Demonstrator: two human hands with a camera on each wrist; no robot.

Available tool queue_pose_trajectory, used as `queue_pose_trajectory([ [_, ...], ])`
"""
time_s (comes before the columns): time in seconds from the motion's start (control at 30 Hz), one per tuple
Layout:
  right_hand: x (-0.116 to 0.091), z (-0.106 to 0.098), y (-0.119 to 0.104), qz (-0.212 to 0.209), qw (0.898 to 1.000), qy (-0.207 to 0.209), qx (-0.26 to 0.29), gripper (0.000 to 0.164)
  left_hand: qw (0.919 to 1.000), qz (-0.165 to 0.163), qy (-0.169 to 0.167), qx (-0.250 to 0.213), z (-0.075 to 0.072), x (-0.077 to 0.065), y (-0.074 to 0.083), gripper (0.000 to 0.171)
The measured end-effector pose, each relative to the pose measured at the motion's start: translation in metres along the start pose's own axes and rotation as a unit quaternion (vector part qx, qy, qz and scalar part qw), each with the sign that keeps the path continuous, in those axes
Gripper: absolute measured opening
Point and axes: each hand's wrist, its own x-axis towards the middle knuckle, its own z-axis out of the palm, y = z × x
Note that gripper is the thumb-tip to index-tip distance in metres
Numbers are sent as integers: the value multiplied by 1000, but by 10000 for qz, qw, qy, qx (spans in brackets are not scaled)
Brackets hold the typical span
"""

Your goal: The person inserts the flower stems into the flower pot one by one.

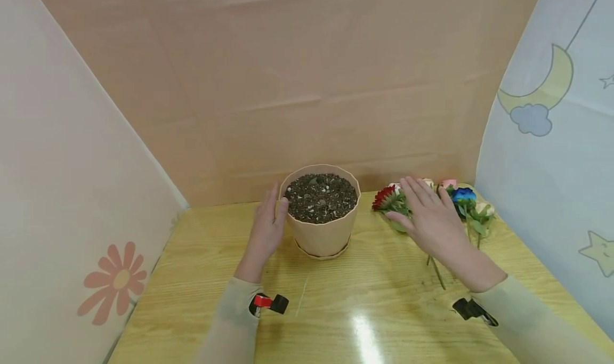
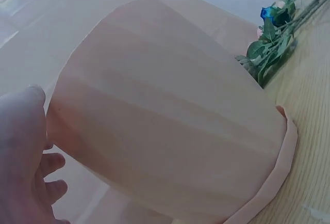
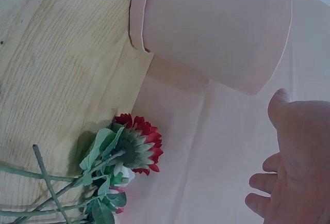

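A pale pink flowerpot (image 1: 322, 236) full of dark, speckled soil (image 1: 320, 199) stands on a matching saucer at the middle of the table's far side. My left hand (image 1: 268, 225) is at the pot's left side with its fingers extended; whether it touches the rim I cannot tell. Over the flowers on the right hovers my right hand (image 1: 434, 223), fingers straight and holding nothing. Beneath and around it lie a red flower (image 1: 385, 197), a blue rose (image 1: 463, 195), a cream rose (image 1: 484, 209) and other blooms, partly hidden by the hand.
The wooden table (image 1: 211, 278) meets a tan backdrop (image 1: 307, 87) behind the pot. A white panel with a printed flower (image 1: 120, 280) borders the left, and one with a moon (image 1: 551, 81) the right. Green stems (image 3: 46, 182) stretch from the blooms across the tabletop.
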Motion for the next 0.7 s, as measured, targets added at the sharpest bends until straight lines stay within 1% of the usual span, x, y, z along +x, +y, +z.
queue_pose_trajectory([
  [0.17, -1, 0, 9, 139, 9999, -20, 44, 91, 9984, -136, 49, -549, 5, 3, -3, 71],
  [0.3, -3, 2, 18, 296, 9995, -7, 49, 93, 9945, -258, 78, -1016, 10, 5, -6, 71],
  [0.43, -4, 6, 27, 318, 9995, 70, 54, 92, 9885, -507, 138, -1418, 15, 3, -8, 68],
  [0.57, -6, 8, 35, 383, 9992, 134, 24, 91, 9805, -769, 190, -1798, 19, 1, -9, 66],
  [0.7, -8, 10, 43, 498, 9984, 249, 13, 90, 9717, -874, 196, -2187, 24, 0, -10, 64],
])
